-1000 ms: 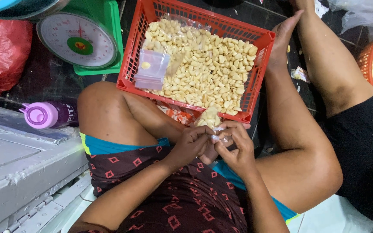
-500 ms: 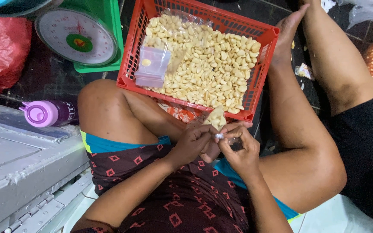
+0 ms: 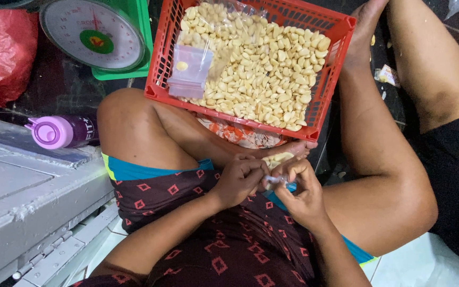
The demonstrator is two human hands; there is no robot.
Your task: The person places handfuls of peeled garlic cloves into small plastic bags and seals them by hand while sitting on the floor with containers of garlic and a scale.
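My left hand and my right hand meet over my lap, fingers pinched together on the top of a small clear plastic bag holding peeled garlic cloves. Just beyond my hands stands a red plastic crate filled with peeled garlic cloves. On the cloves at the crate's left lies a stack of small clear bags.
A green kitchen scale stands at the top left beside a red plastic bag. A purple bottle lies near my knee. A grey metal machine fills the left. Another person's leg is at the right.
The view has shifted, so the crate and scale sit higher in frame. My hands have stayed together over my lap, working the small bag's top.
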